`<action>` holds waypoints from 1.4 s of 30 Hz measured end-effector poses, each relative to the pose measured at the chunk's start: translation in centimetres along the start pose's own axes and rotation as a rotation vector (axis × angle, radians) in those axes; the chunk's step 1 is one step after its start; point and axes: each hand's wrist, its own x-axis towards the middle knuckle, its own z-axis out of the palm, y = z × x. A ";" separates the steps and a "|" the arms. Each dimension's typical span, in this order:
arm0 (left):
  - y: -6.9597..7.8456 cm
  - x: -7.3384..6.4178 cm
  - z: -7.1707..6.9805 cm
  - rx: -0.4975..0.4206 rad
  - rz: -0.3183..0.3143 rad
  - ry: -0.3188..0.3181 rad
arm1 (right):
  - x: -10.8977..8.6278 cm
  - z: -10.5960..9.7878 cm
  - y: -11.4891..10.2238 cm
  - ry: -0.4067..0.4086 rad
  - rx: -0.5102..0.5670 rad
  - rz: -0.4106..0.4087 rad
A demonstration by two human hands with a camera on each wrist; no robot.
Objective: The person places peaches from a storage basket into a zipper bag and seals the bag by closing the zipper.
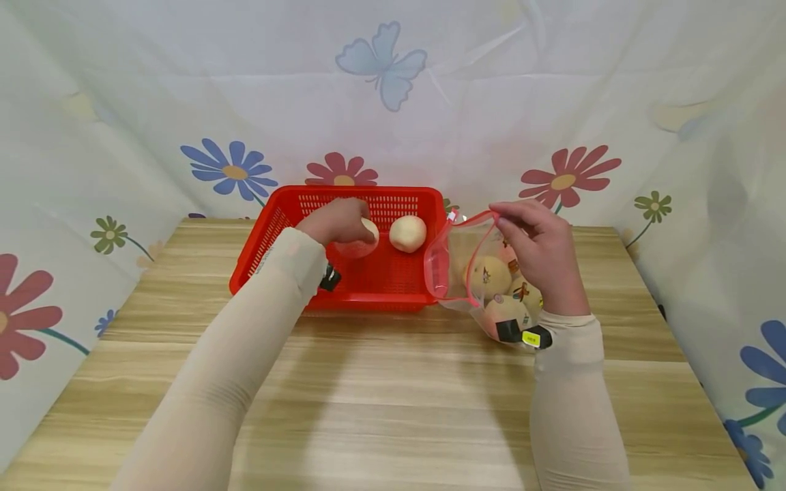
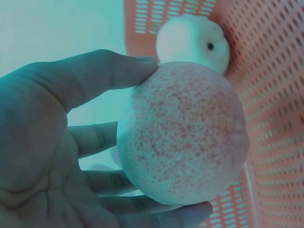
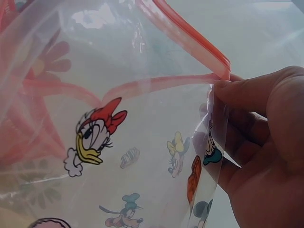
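Over the red plastic basket [image 1: 362,300], my left hand [image 1: 339,221] grips a pale, pink-speckled peach [image 2: 185,137] between thumb and fingers. Another whitish peach [image 1: 408,234] lies in the basket, to the right of that hand. My right hand [image 1: 540,249] pinches the top corner of a clear zip bag [image 3: 152,109] with a pink seal and printed cartoon figures. The bag's mouth gapes toward the basket and touches its right side. Several peaches [image 1: 489,276] rest inside the bag, partly hidden by the right hand and wrist.
The basket and bag stand on a light wooden table [image 1: 393,395], near its back edge. Behind and at both sides hangs a pale curtain [image 1: 276,88] printed with flowers and a butterfly. Slots pierce the basket's raised walls.
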 end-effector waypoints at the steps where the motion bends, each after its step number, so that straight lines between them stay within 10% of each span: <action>1: 0.3 -0.2 0.0 0.001 0.008 -0.002 | 0.0 0.0 0.0 0.000 0.001 0.000; 42: 6.4 -5.7 1.9 -0.029 0.348 -0.055 | -0.1 0.0 -0.1 0.000 -0.040 0.022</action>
